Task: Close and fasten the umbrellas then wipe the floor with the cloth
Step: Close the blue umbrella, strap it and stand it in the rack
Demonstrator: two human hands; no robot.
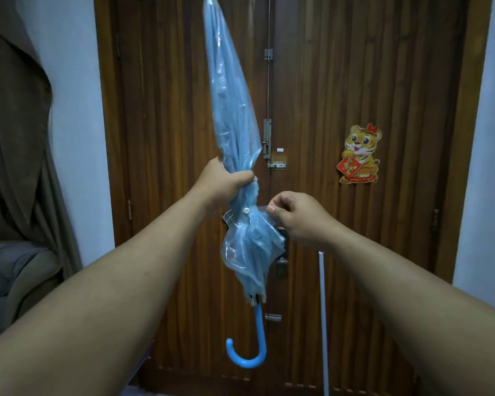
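Note:
A closed, translucent light-blue umbrella (236, 124) is held upright in front of me, tip up and blue hooked handle (250, 352) hanging down. My left hand (225, 185) grips the bunched canopy around its middle. Just below that grip sits a white snap button (246, 210) on the canopy. My right hand (296, 215) pinches the clear fastening strap (265, 208) between thumb and fingers, to the right of the snap, pulled out sideways. The lower canopy folds bulge loosely beneath the strap. No cloth is in view.
A dark wooden double door (340, 95) with bolts (267, 138) and a tiger sticker (360, 154) stands straight ahead. A thin white pole (323, 324) leans against it at the lower right. A brown curtain (15, 124) and grey cushioned seat (9, 270) are on the left.

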